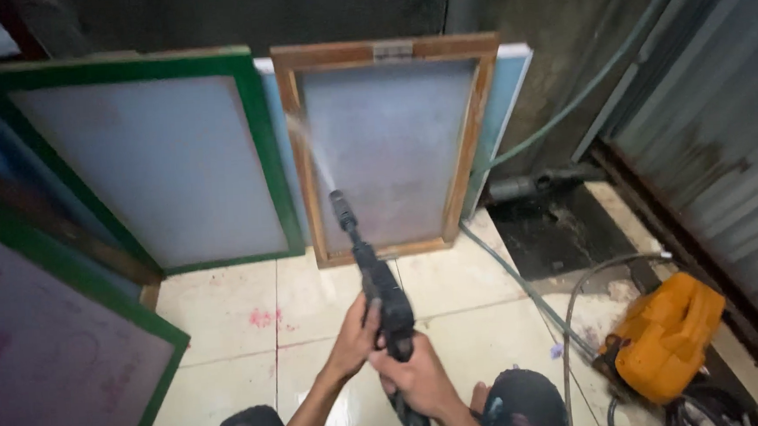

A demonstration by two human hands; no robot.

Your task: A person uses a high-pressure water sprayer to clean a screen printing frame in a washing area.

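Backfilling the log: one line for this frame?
hands: both grip spray gun | jet: hitting wooden frame | beside: green frame, orange washer

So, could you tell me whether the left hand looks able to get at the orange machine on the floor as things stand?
Probably not: the left hand is wrapped around the black spray gun, and the orange machine sits away on the right, beyond the right hand.

Two framed screens are leaning against the far wall, the wooden-framed screen [393, 147] standing right of the larger screen [147, 165]. A third screen [54, 360] is leaning near left. The pressure washer [662, 336] is sitting near right on the tiled floor [230, 333].
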